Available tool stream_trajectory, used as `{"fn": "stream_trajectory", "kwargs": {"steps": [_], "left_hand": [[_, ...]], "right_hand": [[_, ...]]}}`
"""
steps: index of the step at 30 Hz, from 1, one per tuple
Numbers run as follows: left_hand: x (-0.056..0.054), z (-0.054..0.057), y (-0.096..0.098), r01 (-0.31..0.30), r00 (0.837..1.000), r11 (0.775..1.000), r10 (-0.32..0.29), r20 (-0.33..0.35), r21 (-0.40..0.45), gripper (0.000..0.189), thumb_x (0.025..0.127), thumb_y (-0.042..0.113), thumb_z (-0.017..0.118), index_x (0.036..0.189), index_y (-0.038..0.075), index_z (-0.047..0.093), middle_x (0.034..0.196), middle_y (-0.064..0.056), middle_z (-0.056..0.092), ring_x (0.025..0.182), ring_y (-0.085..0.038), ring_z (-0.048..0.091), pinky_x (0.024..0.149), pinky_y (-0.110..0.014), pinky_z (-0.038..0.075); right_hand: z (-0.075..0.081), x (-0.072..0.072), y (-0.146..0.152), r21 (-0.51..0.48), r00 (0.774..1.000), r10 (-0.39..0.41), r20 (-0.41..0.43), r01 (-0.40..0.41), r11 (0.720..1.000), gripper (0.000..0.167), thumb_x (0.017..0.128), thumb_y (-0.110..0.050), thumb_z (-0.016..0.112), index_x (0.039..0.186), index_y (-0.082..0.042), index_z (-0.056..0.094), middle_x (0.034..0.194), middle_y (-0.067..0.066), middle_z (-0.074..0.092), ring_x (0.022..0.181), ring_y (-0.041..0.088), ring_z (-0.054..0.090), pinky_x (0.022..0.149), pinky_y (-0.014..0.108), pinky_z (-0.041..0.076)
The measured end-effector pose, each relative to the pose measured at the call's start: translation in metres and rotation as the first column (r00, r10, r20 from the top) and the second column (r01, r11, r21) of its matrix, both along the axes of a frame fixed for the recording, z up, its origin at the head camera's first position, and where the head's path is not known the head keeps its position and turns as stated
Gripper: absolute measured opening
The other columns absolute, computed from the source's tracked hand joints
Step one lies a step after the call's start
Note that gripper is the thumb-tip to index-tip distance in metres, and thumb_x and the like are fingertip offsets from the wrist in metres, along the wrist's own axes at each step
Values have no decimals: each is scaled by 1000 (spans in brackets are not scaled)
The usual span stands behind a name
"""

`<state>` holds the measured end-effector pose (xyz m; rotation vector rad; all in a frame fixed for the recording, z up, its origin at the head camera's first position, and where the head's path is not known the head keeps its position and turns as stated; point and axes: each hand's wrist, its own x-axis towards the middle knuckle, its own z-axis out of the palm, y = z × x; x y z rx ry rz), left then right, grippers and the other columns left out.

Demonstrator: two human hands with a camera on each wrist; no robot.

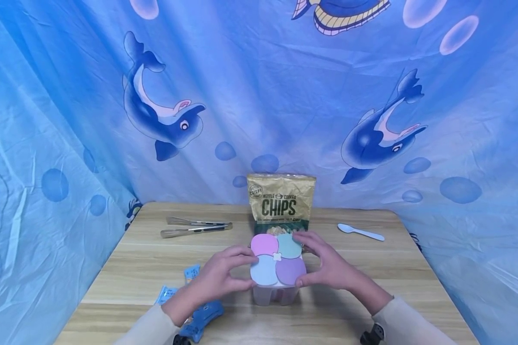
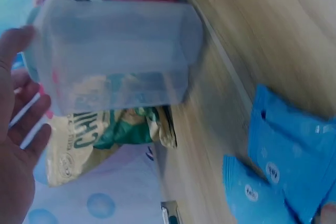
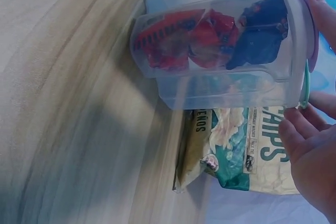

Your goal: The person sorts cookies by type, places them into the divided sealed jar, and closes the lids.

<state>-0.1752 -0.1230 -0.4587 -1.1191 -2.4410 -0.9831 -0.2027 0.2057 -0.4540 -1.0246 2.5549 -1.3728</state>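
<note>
A clear four-compartment container (image 3: 220, 90) stands upright, topped by four petal-shaped lids in pink (image 1: 264, 244), green (image 1: 290, 245), light blue (image 1: 264, 270) and purple (image 1: 291, 272). Red and dark blue wrapped packets (image 3: 212, 38) show through one compartment wall in the right wrist view. On its left side my left hand (image 1: 225, 270) holds the container's top edge, fingers by the blue lid and thumb at the near corner. My right hand (image 1: 328, 262) grips the opposite side, fingertips at the green lid and thumb against the purple one.
Behind the container stands a gold and green chips bag (image 1: 280, 199). Tongs (image 1: 196, 227) lie at the back left, and a white spoon (image 1: 360, 232) at the back right. Several blue packets (image 1: 203, 316) lie near my left forearm. A dolphin-printed cloth (image 1: 250, 105) hangs behind the table.
</note>
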Motion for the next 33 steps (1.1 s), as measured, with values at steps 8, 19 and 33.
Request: {"fn": "stream_trajectory", "kwargs": {"steps": [8, 19, 33], "left_hand": [[-14, -14, -2, 124, 932, 992, -105, -346, 34, 39, 73, 29, 91, 106, 11, 79, 111, 0, 73, 103, -16, 69, 93, -27, 57], [-16, 6, 12, 78, 988, 984, -54, -148, 160, 25, 84, 31, 85, 102, 14, 80, 103, 5, 74, 96, -13, 70, 86, -30, 59], [-34, 47, 17, 60, 953, 996, -75, 294, 60, 24, 93, 35, 76, 106, 15, 79, 100, 8, 76, 90, -4, 68, 80, -29, 58]], "right_hand": [[1, 3, -1, 9, 1000, -17, 2, 17, 1000, 110, 66, -34, 97, 156, -5, 41, 160, 12, 38, 142, 36, 45, 110, 58, 44], [4, 4, -1, 73, 998, -39, -46, 43, 996, 110, 64, -44, 96, 154, -6, 45, 162, 14, 38, 146, 40, 38, 110, 68, 37], [4, 6, -2, 97, 998, -56, -32, 59, 994, 109, 66, -48, 94, 155, -8, 44, 164, 6, 37, 149, 39, 35, 113, 67, 35]]}}
